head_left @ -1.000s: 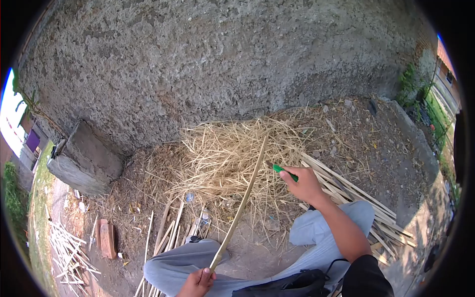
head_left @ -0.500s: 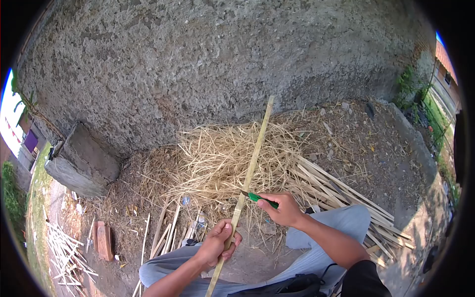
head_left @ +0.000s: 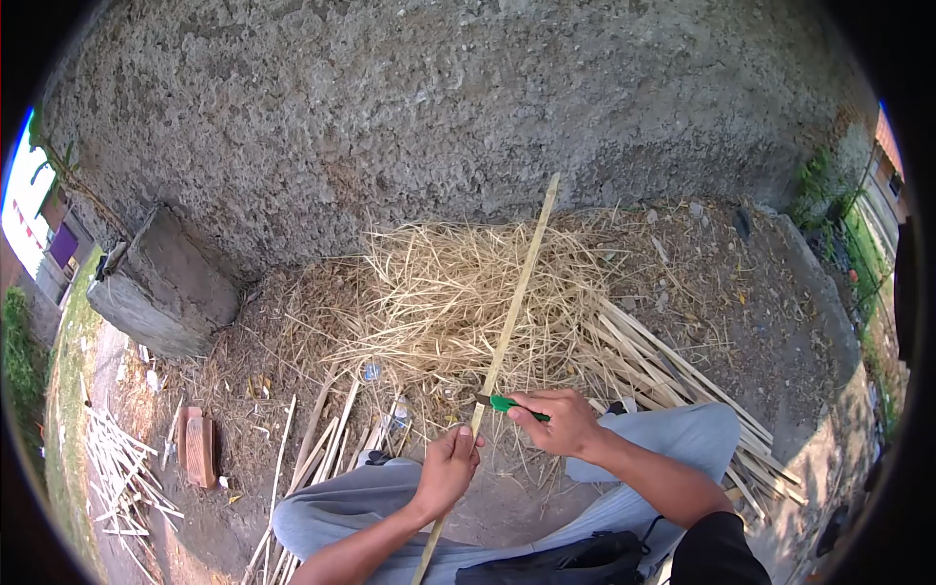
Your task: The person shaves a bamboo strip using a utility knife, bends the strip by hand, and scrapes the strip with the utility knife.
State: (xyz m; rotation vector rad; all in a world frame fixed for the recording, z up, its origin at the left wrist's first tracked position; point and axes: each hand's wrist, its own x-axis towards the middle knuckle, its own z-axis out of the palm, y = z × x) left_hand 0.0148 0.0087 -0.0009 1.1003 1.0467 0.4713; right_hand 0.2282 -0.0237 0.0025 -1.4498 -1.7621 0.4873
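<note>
A long, pale bamboo strip slants from my lap up toward the wall. My left hand is closed around its lower part, thumb on top. In my right hand is a green-handled utility knife, its dark blade touching the strip just above my left hand. Behind the strip lies a heap of thin bamboo shavings. The fingertips of my left hand are partly hidden by the hand itself.
Bamboo strips lie stacked to the right, with more strips scattered at far left. A reddish brick rests on the ground near a concrete block. A rough wall rises behind the shavings.
My left hand has turned and shifted slightly up along the strip, closer to the blade. The strip's far end has swung a little right, and the knife sits slightly lower.
</note>
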